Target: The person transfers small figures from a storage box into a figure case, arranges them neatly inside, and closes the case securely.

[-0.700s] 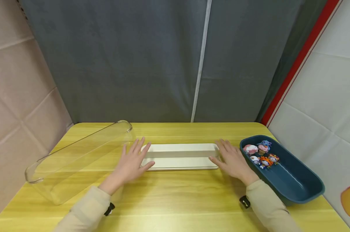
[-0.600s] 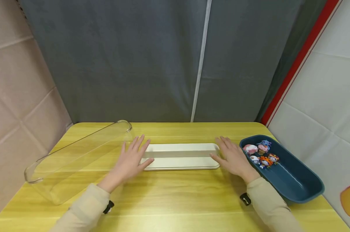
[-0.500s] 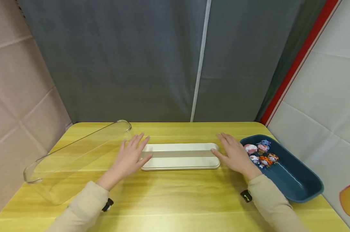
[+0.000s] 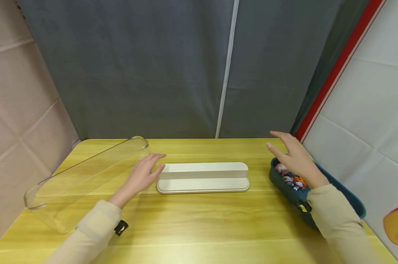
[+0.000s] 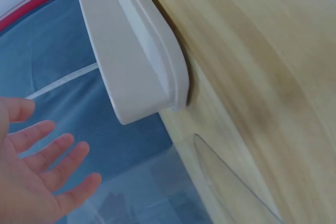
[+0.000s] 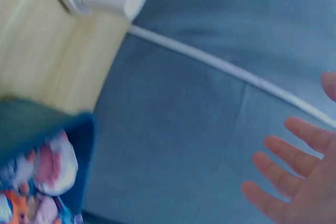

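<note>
A white stepped stand (image 4: 203,177) lies lengthwise in the middle of the table. My left hand (image 4: 140,176) hovers at its left end with fingers loosely extended, holding nothing; in the left wrist view the left hand (image 5: 44,169) appears apart from the stand (image 5: 126,51). My right hand (image 4: 296,159) is raised over the far end of a dark blue tub (image 4: 284,189), fingers spread and nothing held. Small colourful figurines (image 4: 292,179) sit inside the tub, partly hidden by that hand. The right wrist view has the figurines (image 6: 37,177) in the tub, beside the right hand (image 6: 299,171).
A clear plastic cover (image 4: 90,176) rests on the left side of the wooden table (image 4: 199,223), slanting away from me. A grey curtain (image 4: 146,73) hangs behind the table, and a white wall covering (image 4: 377,110) stands on the right.
My right hand has left the stand's right end and moved right and up, over the tub. The left hand has shifted slightly left, off the stand. The stand looks unmoved.
</note>
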A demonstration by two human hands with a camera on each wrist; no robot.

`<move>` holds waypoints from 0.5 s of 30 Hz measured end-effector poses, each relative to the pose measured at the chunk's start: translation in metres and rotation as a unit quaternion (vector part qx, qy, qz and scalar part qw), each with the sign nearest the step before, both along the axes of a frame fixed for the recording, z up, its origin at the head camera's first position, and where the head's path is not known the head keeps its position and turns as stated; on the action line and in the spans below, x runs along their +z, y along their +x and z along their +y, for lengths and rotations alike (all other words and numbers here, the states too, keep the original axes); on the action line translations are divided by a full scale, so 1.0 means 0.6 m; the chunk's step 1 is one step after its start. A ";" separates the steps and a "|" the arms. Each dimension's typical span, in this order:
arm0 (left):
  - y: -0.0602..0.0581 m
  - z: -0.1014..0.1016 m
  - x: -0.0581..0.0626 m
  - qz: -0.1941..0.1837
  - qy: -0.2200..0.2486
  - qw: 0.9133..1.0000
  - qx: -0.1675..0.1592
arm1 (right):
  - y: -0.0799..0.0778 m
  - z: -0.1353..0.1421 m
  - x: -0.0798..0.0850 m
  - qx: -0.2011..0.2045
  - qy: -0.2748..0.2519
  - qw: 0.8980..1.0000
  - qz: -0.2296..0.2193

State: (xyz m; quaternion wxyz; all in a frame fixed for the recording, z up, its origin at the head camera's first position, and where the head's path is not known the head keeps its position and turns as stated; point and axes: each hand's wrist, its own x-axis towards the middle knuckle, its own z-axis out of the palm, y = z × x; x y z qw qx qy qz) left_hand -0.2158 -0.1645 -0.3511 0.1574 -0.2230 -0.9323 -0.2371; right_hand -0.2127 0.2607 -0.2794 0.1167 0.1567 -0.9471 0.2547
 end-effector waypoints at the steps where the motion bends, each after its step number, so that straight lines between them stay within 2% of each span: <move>1: -0.001 -0.001 -0.002 -0.008 0.001 1.000 0.002 | -0.001 0.009 0.004 0.002 -0.009 1.000 0.004; 7: -0.011 -0.004 -0.014 -0.039 -0.012 0.999 0.013 | -0.001 0.066 0.017 0.012 -0.058 0.998 0.028; 11: -0.018 -0.005 -0.023 -0.055 -0.025 0.998 0.016 | 0.002 0.098 0.013 -0.016 -0.083 0.996 0.013; 15: -0.024 -0.008 -0.032 -0.074 -0.034 0.997 0.015 | 0.002 0.128 -0.004 -0.049 -0.098 0.994 -0.012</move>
